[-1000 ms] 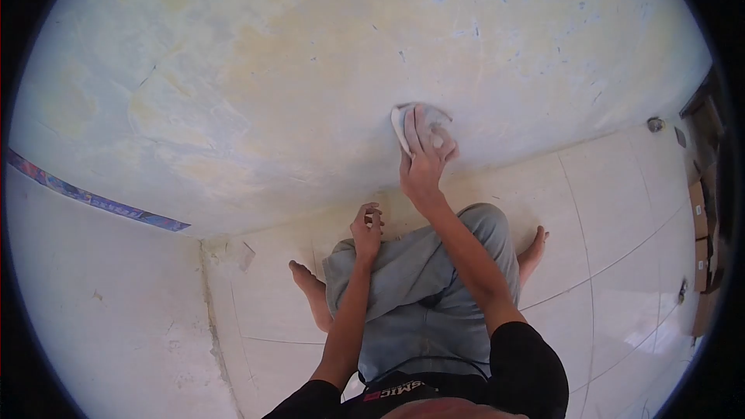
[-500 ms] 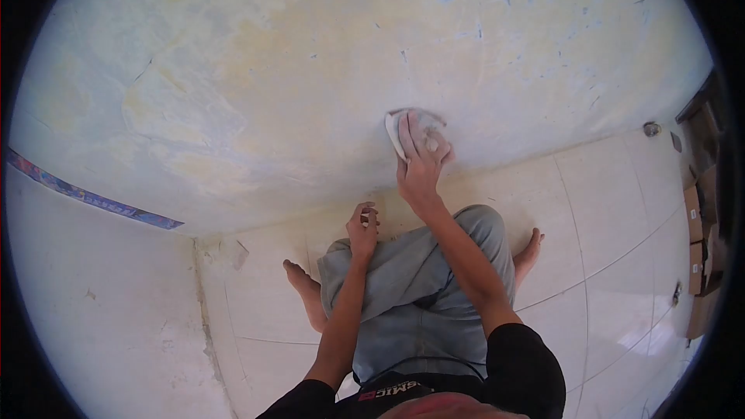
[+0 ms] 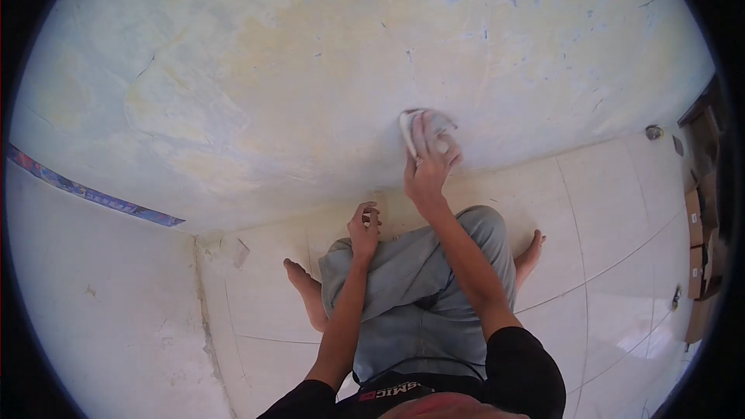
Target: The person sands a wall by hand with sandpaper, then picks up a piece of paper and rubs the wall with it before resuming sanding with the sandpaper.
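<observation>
My right hand (image 3: 428, 167) presses a whitish flat pad (image 3: 407, 130) against the patchy, pale wall (image 3: 310, 85); its fingers are wrapped over the pad and slightly blurred. Dark edging shows along the pad's top. My left hand (image 3: 363, 228) rests by my knee near the foot of the wall, fingers curled around something small and whitish that I cannot make out.
A colourful strip (image 3: 97, 200) runs along the wall at the left. Pale floor tiles (image 3: 621, 264) spread to the right. Cardboard boxes (image 3: 695, 240) stand at the far right, and a small round object (image 3: 653, 133) lies by the wall.
My right hand and the pad have moved slightly to the right along the wall. My left hand has stayed in place.
</observation>
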`<control>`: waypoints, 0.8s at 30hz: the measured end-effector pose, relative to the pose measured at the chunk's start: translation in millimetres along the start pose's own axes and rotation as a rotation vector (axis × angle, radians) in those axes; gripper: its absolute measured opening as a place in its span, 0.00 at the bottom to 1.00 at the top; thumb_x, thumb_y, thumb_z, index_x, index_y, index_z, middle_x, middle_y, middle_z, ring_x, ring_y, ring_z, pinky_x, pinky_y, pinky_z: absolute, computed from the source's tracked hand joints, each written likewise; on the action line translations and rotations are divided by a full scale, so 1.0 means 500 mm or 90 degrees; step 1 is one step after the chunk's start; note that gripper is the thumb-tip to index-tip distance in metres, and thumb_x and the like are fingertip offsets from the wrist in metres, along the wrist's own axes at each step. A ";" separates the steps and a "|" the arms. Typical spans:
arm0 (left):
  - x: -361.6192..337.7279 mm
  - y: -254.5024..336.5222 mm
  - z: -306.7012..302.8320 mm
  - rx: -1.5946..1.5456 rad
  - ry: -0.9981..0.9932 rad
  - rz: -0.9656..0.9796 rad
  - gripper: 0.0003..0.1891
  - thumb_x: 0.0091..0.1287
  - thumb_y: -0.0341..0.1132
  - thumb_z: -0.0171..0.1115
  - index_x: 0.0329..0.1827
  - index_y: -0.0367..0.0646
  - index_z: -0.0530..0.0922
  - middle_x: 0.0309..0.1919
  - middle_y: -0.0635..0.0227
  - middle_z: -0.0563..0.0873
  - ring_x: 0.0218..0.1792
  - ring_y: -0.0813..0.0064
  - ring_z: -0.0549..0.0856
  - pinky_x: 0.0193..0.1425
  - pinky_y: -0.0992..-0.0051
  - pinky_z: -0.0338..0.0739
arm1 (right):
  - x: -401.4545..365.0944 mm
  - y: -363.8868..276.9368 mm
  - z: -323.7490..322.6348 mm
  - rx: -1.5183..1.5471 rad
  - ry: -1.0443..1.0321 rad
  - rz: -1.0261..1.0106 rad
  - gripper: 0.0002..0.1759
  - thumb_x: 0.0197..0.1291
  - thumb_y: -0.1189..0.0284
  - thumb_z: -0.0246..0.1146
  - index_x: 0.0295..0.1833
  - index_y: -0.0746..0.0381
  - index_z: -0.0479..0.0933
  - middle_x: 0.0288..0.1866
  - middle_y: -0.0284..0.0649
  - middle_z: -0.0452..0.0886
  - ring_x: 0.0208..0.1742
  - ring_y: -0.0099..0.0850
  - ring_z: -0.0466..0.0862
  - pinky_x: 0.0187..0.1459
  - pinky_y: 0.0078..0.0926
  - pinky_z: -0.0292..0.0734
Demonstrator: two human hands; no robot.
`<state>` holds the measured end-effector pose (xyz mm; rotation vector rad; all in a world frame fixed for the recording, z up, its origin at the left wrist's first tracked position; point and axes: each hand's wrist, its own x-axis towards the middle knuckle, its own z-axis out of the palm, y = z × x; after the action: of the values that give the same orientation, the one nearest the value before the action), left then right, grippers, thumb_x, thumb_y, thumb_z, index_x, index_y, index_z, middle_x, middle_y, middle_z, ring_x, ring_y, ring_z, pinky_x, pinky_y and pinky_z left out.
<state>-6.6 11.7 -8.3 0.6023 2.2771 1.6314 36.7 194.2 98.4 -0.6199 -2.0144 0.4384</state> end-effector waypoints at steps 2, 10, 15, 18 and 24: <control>-0.003 -0.001 0.004 -0.011 0.012 -0.016 0.11 0.72 0.27 0.55 0.55 0.39 0.79 0.39 0.64 0.86 0.31 0.76 0.86 0.27 0.76 0.82 | 0.000 0.002 0.005 0.015 0.011 -0.006 0.37 0.55 0.75 0.65 0.74 0.56 0.71 0.78 0.35 0.68 0.60 0.45 0.66 0.64 0.44 0.52; -0.005 0.010 0.004 -0.021 0.023 -0.021 0.11 0.71 0.27 0.55 0.54 0.39 0.80 0.37 0.64 0.86 0.31 0.76 0.86 0.28 0.76 0.81 | -0.001 -0.015 -0.003 0.002 0.002 -0.047 0.38 0.54 0.78 0.64 0.75 0.55 0.70 0.79 0.35 0.67 0.61 0.45 0.65 0.65 0.45 0.51; 0.002 0.009 0.003 -0.016 0.034 -0.003 0.11 0.70 0.27 0.55 0.53 0.39 0.80 0.36 0.64 0.86 0.31 0.76 0.86 0.28 0.76 0.80 | -0.043 -0.003 0.024 -0.013 -0.036 -0.055 0.37 0.56 0.76 0.64 0.74 0.55 0.70 0.79 0.34 0.67 0.61 0.44 0.65 0.65 0.44 0.50; -0.005 0.004 0.008 -0.013 0.029 -0.016 0.11 0.70 0.27 0.55 0.53 0.39 0.80 0.36 0.64 0.86 0.30 0.76 0.86 0.28 0.76 0.79 | 0.017 -0.023 -0.015 -0.005 -0.005 -0.067 0.36 0.57 0.75 0.65 0.74 0.55 0.70 0.78 0.34 0.67 0.60 0.44 0.65 0.65 0.43 0.51; 0.004 0.010 0.002 -0.014 0.027 -0.019 0.11 0.71 0.28 0.55 0.54 0.38 0.80 0.36 0.64 0.86 0.30 0.75 0.86 0.28 0.75 0.79 | -0.034 -0.016 0.011 0.008 -0.039 -0.042 0.36 0.57 0.75 0.65 0.74 0.56 0.71 0.79 0.34 0.67 0.59 0.44 0.65 0.64 0.44 0.52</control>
<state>-6.8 14.8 -3.9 0.5312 2.2831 1.6685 36.9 177.4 88.3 -0.5375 -2.0823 0.4348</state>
